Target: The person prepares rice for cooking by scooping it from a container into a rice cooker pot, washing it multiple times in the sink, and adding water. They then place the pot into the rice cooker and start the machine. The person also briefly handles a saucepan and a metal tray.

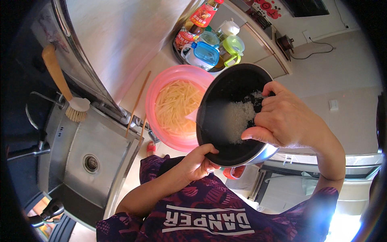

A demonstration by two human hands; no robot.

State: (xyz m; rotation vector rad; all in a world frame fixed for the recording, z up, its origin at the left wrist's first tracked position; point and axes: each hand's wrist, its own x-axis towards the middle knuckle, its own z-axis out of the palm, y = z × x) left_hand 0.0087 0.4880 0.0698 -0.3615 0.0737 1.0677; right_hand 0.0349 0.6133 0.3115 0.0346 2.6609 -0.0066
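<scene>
A dark-lined pot (223, 81) is tilted in front of me, with a silvery outer wall showing at its lower right. My left hand (201, 161) grips its near rim, thumb inside and fingers beneath. Wet whitish grains (240, 116), apparently rice, cling to the pot's inside. Over them is my right hand (281, 121), its fingers curled and its thumb tip against the grains. Whether grains are pinched in it is hidden. Beside the pot, partly covered by it, a pink basin (151, 112) holds pale cut strips (178, 106), probably potato.
A steel sink (93, 130) with a drain lies to the left, and a wooden-handled brush (65, 81) rests at its edge. Wooden chopsticks (137, 106) lie near the basin. Behind stand a sauce bottle (201, 18), a blue-lidded seasoning jar (202, 56) and a green-lidded jar (232, 47).
</scene>
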